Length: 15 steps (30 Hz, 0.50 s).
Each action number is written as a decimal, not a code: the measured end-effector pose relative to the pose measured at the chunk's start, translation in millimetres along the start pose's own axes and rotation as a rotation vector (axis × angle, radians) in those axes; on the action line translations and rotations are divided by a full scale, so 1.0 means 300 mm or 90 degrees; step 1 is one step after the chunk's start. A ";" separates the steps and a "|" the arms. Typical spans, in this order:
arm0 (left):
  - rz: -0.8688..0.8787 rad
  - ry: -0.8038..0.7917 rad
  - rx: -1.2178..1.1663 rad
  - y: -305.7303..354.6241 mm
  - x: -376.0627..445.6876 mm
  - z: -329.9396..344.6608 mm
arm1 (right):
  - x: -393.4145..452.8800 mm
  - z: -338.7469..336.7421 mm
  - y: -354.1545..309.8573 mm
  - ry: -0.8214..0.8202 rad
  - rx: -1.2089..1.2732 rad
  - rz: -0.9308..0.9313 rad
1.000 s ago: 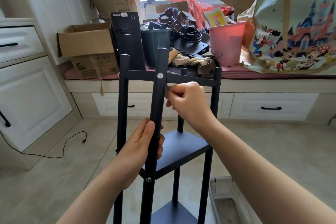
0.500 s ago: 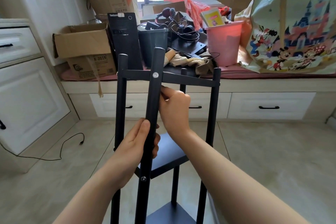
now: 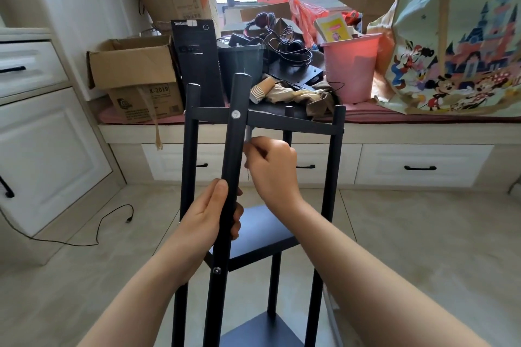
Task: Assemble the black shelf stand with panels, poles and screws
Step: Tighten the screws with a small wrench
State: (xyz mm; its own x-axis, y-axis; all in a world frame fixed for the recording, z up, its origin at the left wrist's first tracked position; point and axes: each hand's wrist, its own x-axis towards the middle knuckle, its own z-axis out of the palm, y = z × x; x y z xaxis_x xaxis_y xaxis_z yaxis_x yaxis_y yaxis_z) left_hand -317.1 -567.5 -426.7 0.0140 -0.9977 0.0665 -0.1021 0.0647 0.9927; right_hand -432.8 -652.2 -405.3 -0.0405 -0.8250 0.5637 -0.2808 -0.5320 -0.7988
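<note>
Left hand (image 3: pixel 210 220) wraps the near pole (image 3: pixel 231 177) of the black shelf stand (image 3: pixel 332 177), standing upright on the tile floor (image 3: pixel 423 234). Right hand (image 3: pixel 270 166) pinches something small and silvery beneath the top screw (image 3: pixel 235 114). Best to brace the pole while tightening. Beyond: cluttered window bench (image 3: pixel 423 132), pink bin (image 3: pixel 349 70).

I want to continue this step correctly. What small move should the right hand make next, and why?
Probably keep turning the small silver piece under the top panel. The right hand pinches it just behind the front pole, level with the screw, while the left hand grips that pole steady.
</note>
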 end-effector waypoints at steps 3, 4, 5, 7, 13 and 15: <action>0.006 0.000 0.001 0.001 0.000 -0.015 | -0.004 -0.032 -0.006 -0.036 -0.022 0.011; 0.007 -0.002 -0.001 0.001 -0.001 -0.019 | -0.005 -0.044 -0.011 -0.046 -0.037 0.009; 0.009 -0.005 -0.003 0.001 -0.003 -0.021 | -0.004 -0.055 -0.013 -0.055 -0.050 0.006; 0.008 -0.010 -0.006 0.001 -0.005 -0.022 | 0.001 -0.078 -0.017 -0.075 -0.059 0.000; 0.004 -0.020 -0.004 0.007 -0.009 -0.011 | 0.010 -0.116 -0.040 -0.085 -0.082 -0.019; 0.006 -0.016 -0.002 0.008 -0.010 -0.008 | 0.009 -0.122 -0.050 -0.080 -0.081 -0.020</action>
State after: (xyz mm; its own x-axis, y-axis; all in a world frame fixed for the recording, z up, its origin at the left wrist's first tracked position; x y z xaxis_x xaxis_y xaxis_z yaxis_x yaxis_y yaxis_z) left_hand -315.1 -564.3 -424.4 -0.0121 -0.9972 0.0732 -0.0989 0.0741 0.9923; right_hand -463.7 -639.4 -384.0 0.0881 -0.8303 0.5503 -0.4001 -0.5354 -0.7438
